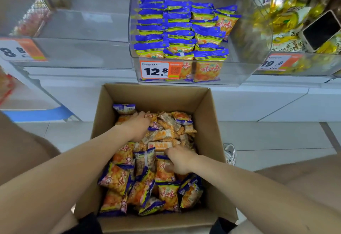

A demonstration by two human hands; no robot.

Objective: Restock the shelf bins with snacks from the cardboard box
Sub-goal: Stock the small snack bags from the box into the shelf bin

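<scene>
An open cardboard box [206, 123] stands on the floor below the shelf, filled with several orange and blue snack packets [118, 178]. My left hand [137, 124] reaches into the far part of the pile, fingers curled down among the packets. My right hand [179, 160] lies lower in the box, its fingers curled round an orange packet [164, 172]. Above the box, a clear shelf bin [245, 49] holds rows of the same packets [177, 28], with a 12.8 price tag [156, 70] on its front.
A clear bin [77, 49] at the left carries an 8.8 tag. At the right a bin [295, 64] of yellow packets holds a phone [321, 30] and a 19.8 tag. A shoe [229, 153] stands right of the box on the tiled floor.
</scene>
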